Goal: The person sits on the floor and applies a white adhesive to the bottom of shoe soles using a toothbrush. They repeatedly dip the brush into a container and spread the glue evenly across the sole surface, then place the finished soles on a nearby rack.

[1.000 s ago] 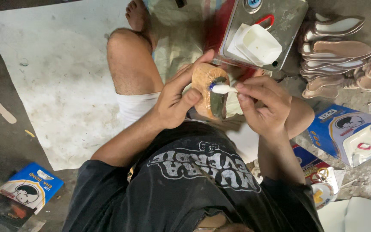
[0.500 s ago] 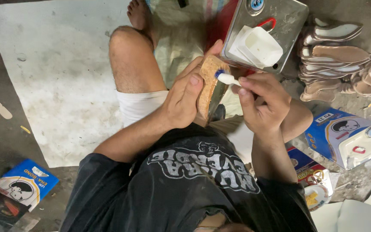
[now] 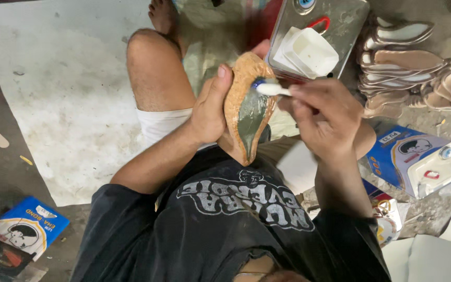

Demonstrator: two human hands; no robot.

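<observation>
My left hand grips a tan shoe sole upright in front of my chest, thumb along its left edge. A dark wet patch covers the sole's middle. My right hand holds a small white-handled brush whose tip touches the sole's upper right edge. I sit on the floor with my bare left knee raised beside the sole.
A metal tin with a white tub on it stands just beyond the hands. A stack of shoe soles lies at the right. Blue glue boxes sit right of me, another blue box at lower left.
The view has drawn closer to the sole. The brush has moved up along the sole, and the dark wet patch now shows in its middle.
</observation>
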